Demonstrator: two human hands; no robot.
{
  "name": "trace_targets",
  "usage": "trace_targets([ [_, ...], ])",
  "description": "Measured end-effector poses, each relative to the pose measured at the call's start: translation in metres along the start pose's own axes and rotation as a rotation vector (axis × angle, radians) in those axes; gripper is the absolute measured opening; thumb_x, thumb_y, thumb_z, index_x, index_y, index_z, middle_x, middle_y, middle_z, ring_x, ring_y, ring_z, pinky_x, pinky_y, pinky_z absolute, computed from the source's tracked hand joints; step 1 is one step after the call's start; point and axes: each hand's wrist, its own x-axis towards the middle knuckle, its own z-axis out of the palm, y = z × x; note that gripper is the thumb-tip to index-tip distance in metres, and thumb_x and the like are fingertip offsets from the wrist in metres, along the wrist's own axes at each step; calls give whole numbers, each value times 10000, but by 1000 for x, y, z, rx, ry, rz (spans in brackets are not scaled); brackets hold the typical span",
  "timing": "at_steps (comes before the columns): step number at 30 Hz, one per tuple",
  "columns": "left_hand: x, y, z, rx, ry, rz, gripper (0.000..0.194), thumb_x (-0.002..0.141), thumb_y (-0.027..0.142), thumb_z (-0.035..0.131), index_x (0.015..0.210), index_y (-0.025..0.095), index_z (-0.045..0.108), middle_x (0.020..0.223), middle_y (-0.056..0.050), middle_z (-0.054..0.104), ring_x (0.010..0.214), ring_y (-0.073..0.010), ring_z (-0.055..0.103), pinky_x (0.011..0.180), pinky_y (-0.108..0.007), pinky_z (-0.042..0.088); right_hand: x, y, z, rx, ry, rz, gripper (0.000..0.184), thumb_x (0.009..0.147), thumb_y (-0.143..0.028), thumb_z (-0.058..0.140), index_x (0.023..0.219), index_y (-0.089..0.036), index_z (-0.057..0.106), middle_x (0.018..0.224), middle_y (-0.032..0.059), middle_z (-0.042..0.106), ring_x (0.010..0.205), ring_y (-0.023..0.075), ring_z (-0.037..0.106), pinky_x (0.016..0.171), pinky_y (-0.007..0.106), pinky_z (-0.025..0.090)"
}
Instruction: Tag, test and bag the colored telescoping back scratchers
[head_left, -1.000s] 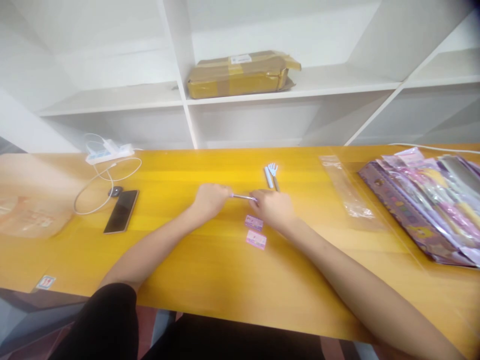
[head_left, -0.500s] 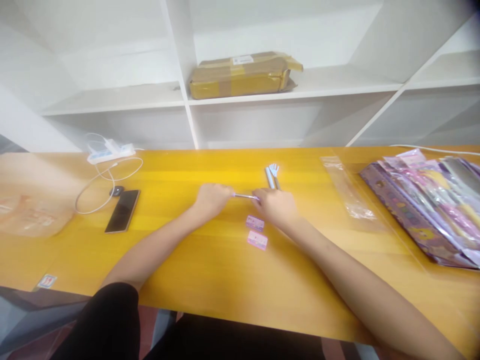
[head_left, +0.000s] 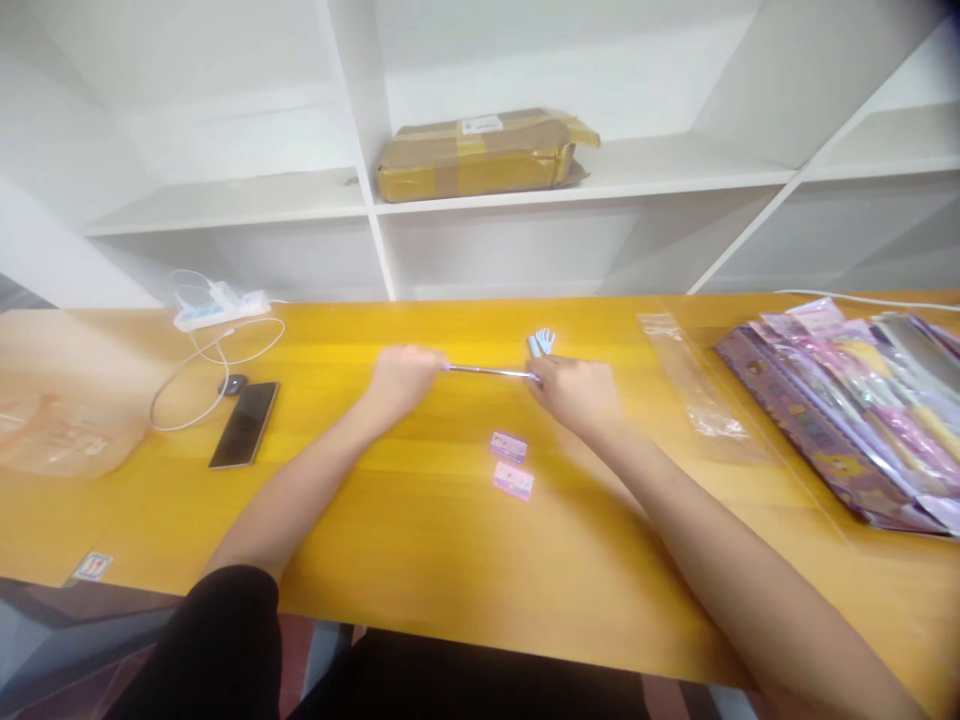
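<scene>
My left hand point(head_left: 400, 375) and my right hand point(head_left: 576, 392) are both closed around the two ends of a thin silver telescopic rod point(head_left: 489, 371), held level just above the yellow table point(head_left: 420, 520). The rod's middle shows between the hands. Just behind my right hand lies another small back scratcher with a pale blue claw head point(head_left: 541, 342). Two small pink packets point(head_left: 510, 446) point(head_left: 514, 481) lie on the table in front of my hands.
A black phone point(head_left: 244, 437), a small dark object and a white power strip with a looped cable point(head_left: 220, 310) lie at the left. A clear plastic sleeve point(head_left: 686, 375) and a stack of purple packaged goods point(head_left: 847, 410) lie at the right. A brown parcel point(head_left: 480, 152) rests on the white shelf.
My hands have moved apart and slightly away from me, and the visible length of rod between them has grown longer.
</scene>
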Motion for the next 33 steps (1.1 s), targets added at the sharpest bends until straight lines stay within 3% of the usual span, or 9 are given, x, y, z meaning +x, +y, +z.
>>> trace_targets([
  [2, 7, -27, -9, 23, 19, -43, 352, 1039, 255, 471, 1064, 245, 823, 962, -153, 799, 922, -303, 746, 742, -357, 468, 4, 30, -1, -5, 54, 11, 294, 1009, -311, 480, 912, -192, 731, 904, 100, 762, 712, 179, 594, 601, 304, 190],
  [8, 8, -143, -40, 266, 110, -276, 393, 1019, 300, 425, 1077, 232, 807, 998, -150, 799, 968, -320, 723, 758, -347, 407, 9, 149, -15, -22, 202, 171, 320, 981, -298, 478, 680, -208, 540, 759, 93, 682, 711, 169, 552, 647, 272, 291],
  [11, 0, -171, -44, 311, 105, -308, 409, 1008, 297, 395, 1012, 209, 794, 1012, -147, 796, 970, -311, 714, 716, -339, 355, 7, 181, -25, -50, 249, 237, 359, 979, -323, 475, 635, -221, 484, 697, 88, 630, 666, 164, 493, 641, 287, 295],
  [17, -7, -169, -56, 306, 210, -325, 380, 988, 292, 397, 931, 209, 764, 937, -121, 769, 893, -266, 677, 699, -344, 326, -1, 205, -46, -149, 383, 388, 413, 962, -299, 519, 574, -231, 396, 600, 51, 500, 626, 155, 400, 636, 320, 287],
  [21, -8, -156, -69, 265, 250, -334, 393, 1000, 325, 386, 938, 224, 761, 896, -110, 747, 868, -269, 653, 710, -350, 331, -3, 209, -58, -132, 425, 541, 424, 962, -259, 548, 548, -230, 462, 538, 41, 469, 544, 141, 329, 630, 347, 298],
  [24, -9, -148, -74, 202, 259, -334, 387, 988, 335, 395, 909, 220, 756, 880, -116, 732, 877, -282, 648, 725, -365, 338, -4, 206, -65, -100, 446, 555, 395, 940, -239, 579, 551, -220, 515, 520, 36, 475, 521, 131, 286, 627, 348, 303],
  [33, -8, -145, -74, 251, 249, -340, 390, 988, 343, 398, 937, 225, 766, 861, -110, 729, 865, -276, 651, 744, -359, 375, -2, 204, -70, -135, 413, 535, 314, 934, -234, 587, 625, -203, 635, 563, 74, 573, 595, 170, 509, 617, 328, 326],
])
